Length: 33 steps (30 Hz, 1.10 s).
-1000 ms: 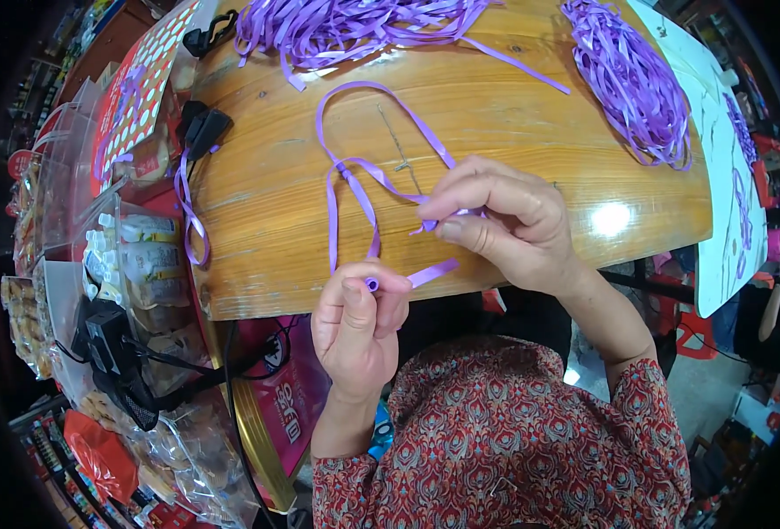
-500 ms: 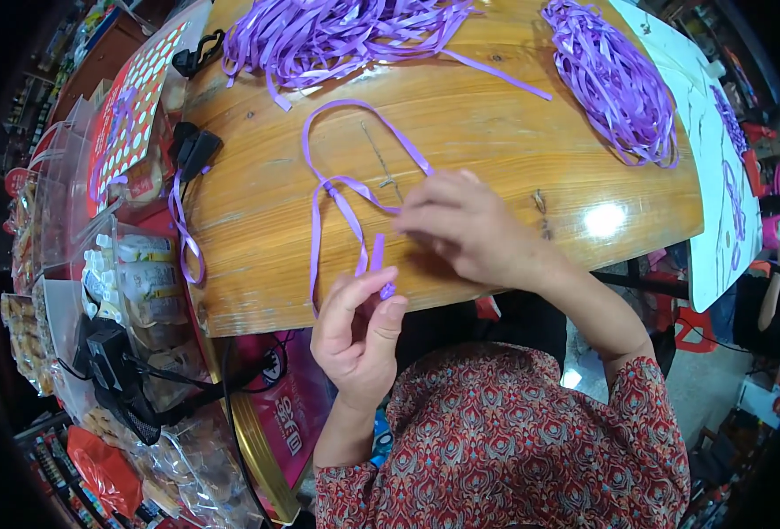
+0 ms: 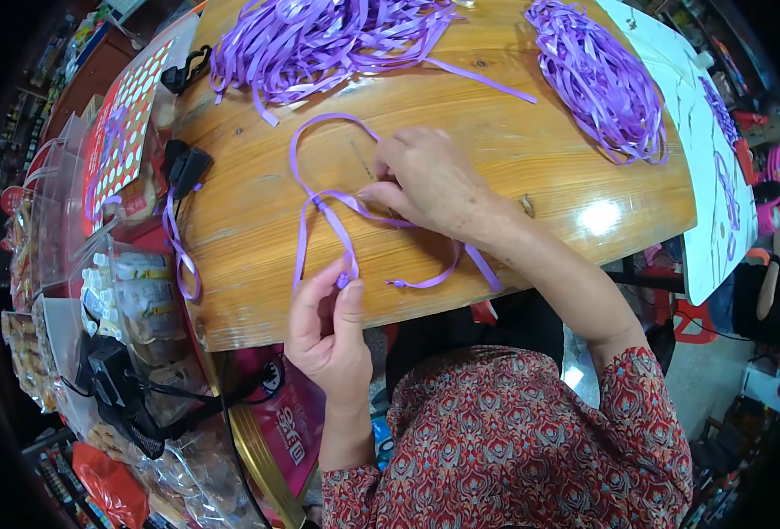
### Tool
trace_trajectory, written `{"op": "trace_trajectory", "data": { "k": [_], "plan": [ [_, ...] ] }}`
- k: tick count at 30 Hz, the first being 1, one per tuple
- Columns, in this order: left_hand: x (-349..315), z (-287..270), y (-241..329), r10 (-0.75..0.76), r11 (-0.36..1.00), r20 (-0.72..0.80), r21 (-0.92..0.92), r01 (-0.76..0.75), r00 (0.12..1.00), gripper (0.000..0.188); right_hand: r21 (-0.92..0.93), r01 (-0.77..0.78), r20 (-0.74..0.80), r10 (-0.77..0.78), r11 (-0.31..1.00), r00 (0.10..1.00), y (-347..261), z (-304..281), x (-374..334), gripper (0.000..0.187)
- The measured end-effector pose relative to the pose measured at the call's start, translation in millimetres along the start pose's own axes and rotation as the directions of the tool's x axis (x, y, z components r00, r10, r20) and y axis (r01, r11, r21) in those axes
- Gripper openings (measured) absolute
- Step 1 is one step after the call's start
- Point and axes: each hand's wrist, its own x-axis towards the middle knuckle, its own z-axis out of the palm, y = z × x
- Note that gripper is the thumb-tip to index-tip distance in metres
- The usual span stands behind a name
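Both hands pinch purple ribbon (image 3: 319,204) (left (image 3: 326,322) raised, right (image 3: 430,183) flat).

Purple ribbon (image 3: 337,220); brown wooden table (image 3: 496,150); red patterned sleeve (image 3: 531,450).

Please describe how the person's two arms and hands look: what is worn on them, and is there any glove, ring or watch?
Both hands, the left hand and the right hand, are bare, with no gloves. I see no ring or watch. The forearms are uncovered too. The sleeves end near the elbows and belong to a dark red top with a small, dense pattern in grey and pale tones.
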Motion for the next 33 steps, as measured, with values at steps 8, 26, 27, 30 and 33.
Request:
{"op": "trace_trajectory", "data": {
  "k": [8, 26, 27, 30, 33],
  "plan": [
    [4, -10, -9, 0.235, 0.917, 0.034, 0.324, -0.233, 0.971, 0.026, -0.15, -0.129, 0.295, 0.168, 0.98, 0.941, -9, 0, 13, 0.015],
    [11, -15, -15, 0.066, 0.99, 0.08, 0.118, -0.075, 0.995, 0.021, -0.04, 0.006, 0.115, -0.002, 0.999, 0.993, 5, -26, -4, 0.009],
    [12, -12, -15, 0.035, 0.995, 0.062, 0.092, -0.04, 0.997, 0.021, -0.041, 0.005, 0.114, 0.0, 0.999, 0.993, 7, -28, -7, 0.009],
    [14, -7, -18, 0.017, 0.997, 0.067, 0.076, -0.022, 0.998, 0.02, -0.069, 0.009, 0.018, -0.008, 0.998, 1.0, 15, -33, -17, 0.011],
    [15, -3, -22, 0.038, 0.995, 0.092, 0.09, -0.046, 0.995, 0.019, -0.027, 0.001, 0.028, 0.0, 1.0, 1.0, 17, -35, -23, 0.014]
  ]
}}
